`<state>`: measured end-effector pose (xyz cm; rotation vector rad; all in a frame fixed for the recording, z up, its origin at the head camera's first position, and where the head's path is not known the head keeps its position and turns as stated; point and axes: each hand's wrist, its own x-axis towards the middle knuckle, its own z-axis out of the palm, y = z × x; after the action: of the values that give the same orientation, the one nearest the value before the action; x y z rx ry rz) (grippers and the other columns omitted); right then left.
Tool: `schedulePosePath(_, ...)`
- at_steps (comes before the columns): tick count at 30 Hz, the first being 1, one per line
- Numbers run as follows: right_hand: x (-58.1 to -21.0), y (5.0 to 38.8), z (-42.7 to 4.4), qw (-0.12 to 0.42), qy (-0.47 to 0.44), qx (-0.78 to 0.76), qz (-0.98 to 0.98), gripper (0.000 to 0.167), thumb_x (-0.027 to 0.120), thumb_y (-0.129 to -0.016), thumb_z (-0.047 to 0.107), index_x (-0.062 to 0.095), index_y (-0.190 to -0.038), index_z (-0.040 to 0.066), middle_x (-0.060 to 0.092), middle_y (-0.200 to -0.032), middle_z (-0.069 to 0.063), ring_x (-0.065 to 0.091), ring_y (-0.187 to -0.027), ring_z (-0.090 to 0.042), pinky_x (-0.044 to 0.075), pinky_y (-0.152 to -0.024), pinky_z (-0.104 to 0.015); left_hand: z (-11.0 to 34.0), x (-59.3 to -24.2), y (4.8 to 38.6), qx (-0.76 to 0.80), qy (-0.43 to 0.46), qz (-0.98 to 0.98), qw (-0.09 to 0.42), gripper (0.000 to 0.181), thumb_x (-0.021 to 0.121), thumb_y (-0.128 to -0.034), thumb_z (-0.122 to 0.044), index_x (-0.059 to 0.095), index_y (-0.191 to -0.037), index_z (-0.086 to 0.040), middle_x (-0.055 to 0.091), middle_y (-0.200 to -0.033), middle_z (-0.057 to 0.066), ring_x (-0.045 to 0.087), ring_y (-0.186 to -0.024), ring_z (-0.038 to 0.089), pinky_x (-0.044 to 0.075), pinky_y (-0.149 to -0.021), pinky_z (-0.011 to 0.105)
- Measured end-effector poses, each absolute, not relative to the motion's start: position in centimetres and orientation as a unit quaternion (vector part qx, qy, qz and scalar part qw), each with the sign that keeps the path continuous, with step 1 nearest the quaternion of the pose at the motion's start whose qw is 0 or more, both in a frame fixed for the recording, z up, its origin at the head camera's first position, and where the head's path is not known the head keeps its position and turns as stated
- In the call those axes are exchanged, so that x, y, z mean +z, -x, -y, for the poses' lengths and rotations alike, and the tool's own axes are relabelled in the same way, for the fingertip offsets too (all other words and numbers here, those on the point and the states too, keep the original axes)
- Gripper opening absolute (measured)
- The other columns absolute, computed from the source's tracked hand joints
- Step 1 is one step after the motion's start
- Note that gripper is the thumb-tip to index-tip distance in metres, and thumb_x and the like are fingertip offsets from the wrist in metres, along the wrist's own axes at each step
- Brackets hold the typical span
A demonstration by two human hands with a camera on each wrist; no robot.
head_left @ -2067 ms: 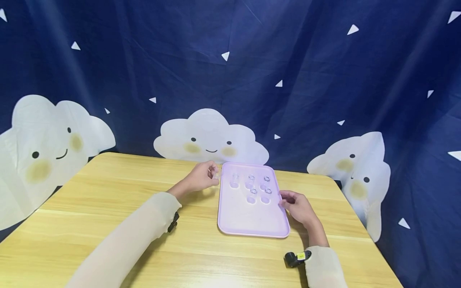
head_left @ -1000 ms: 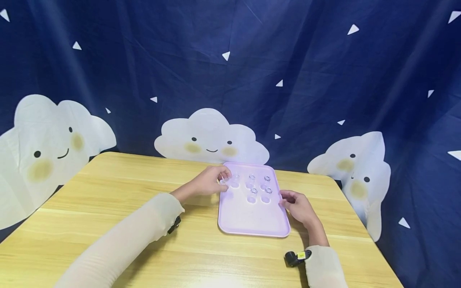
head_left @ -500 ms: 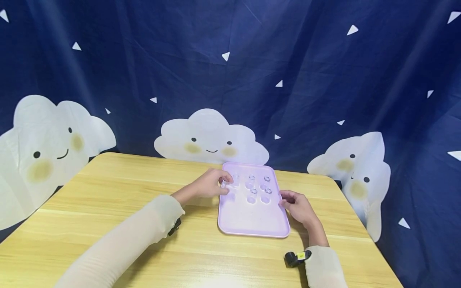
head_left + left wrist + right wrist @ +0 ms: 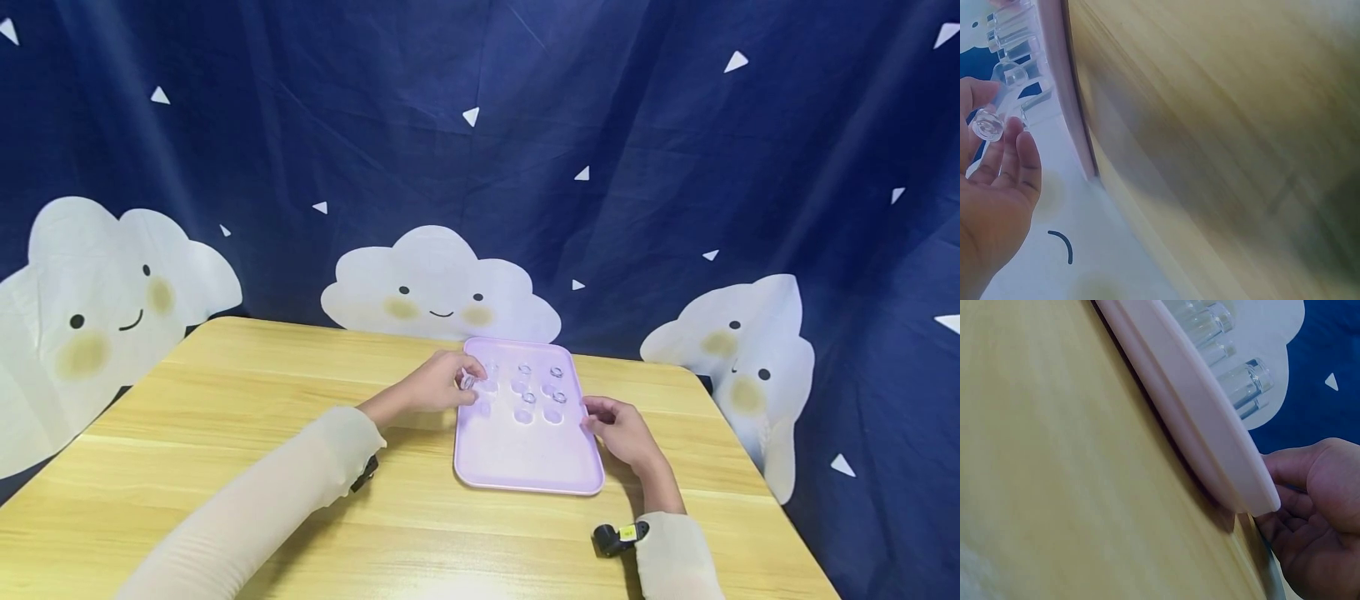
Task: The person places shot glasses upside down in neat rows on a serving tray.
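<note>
A small clear shot glass (image 4: 468, 382) is pinched between the thumb and fingers of my left hand (image 4: 435, 382), over the left side of the lilac tray (image 4: 525, 462). In the left wrist view this shot glass (image 4: 988, 125) is tilted, its thick end towards the camera. Several matching glasses (image 4: 556, 375) stand in rows on the tray's far half. At the tray's right edge is my right hand (image 4: 618, 429). Its thumb lies at the rim and its other fingers curl beneath, as the right wrist view of the hand (image 4: 1316, 512) shows.
The tray lies on a wood-grain table (image 4: 262, 367), close to its far edge. Behind hangs a dark blue curtain (image 4: 390, 150) with cloud faces and white triangles. A black wrist camera (image 4: 617, 539) sits on the right sleeve, near the table.
My left hand has moved right, from beside the tray to above its left side, carrying the shot glass. The glass has turned slightly in the fingers. The right hand stays put.
</note>
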<state>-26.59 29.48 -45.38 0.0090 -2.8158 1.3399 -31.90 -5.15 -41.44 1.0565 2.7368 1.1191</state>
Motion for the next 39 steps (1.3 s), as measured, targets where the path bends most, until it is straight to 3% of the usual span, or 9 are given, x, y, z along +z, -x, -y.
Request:
schedulePosePath(6, -45.4, 26.6, -29.6, 0.011, -0.002, 0.432, 0.902, 0.038, 0.065, -0.098, 0.007, 0.064, -0.136, 0.002, 0.069, -0.124, -0.016, 0.061, -0.107, -0.027, 0.051, -0.09, -0.035, 5.0, -41.5, 31.9, 0.365, -0.322, -0.874, 0.007, 0.031, 0.077, -0.0822, -0.008, 0.068, -0.111, -0.003, 0.064, -0.087, -0.001, 0.06, -0.079, 0.013, 0.054, -0.072, 0.028)
schedulePosePath(18, -45.5, 26.6, -29.6, 0.011, 0.0, 0.434, 0.901, 0.038, 0.065, -0.098, 0.007, 0.064, -0.136, 0.003, 0.068, -0.125, -0.016, 0.061, -0.108, -0.027, 0.051, -0.093, -0.038, 4.6, -41.7, 31.9, 0.368, -0.336, -0.867, 0.021, 0.036, 0.075, -0.0848, -0.004, 0.071, -0.121, -0.003, 0.072, -0.108, 0.003, 0.063, -0.086, 0.012, 0.055, -0.077, 0.027)
schedulePosePath(28, -45.5, 26.6, -29.6, 0.012, 0.0, 0.43, 0.903, 0.038, 0.065, -0.098, 0.008, 0.064, -0.136, 0.003, 0.068, -0.125, -0.016, 0.061, -0.108, -0.027, 0.052, -0.092, -0.037, 4.1, -41.7, 31.6, 0.37, -0.342, -0.863, 0.025, 0.037, 0.075, -0.0863, -0.004, 0.071, -0.123, -0.004, 0.072, -0.115, 0.003, 0.064, -0.087, 0.012, 0.056, -0.078, 0.027)
schedulePosePath(39, -45.5, 26.7, -29.6, 0.013, -0.003, 0.427, 0.904, 0.038, 0.065, -0.098, 0.007, 0.064, -0.136, 0.002, 0.069, -0.124, -0.016, 0.061, -0.108, -0.027, 0.052, -0.09, -0.034, 3.1, -41.7, 31.3, 0.365, -0.345, -0.864, 0.027, 0.035, 0.075, -0.0868, -0.004, 0.072, -0.121, -0.006, 0.07, -0.11, 0.001, 0.063, -0.088, 0.011, 0.055, -0.078, 0.026)
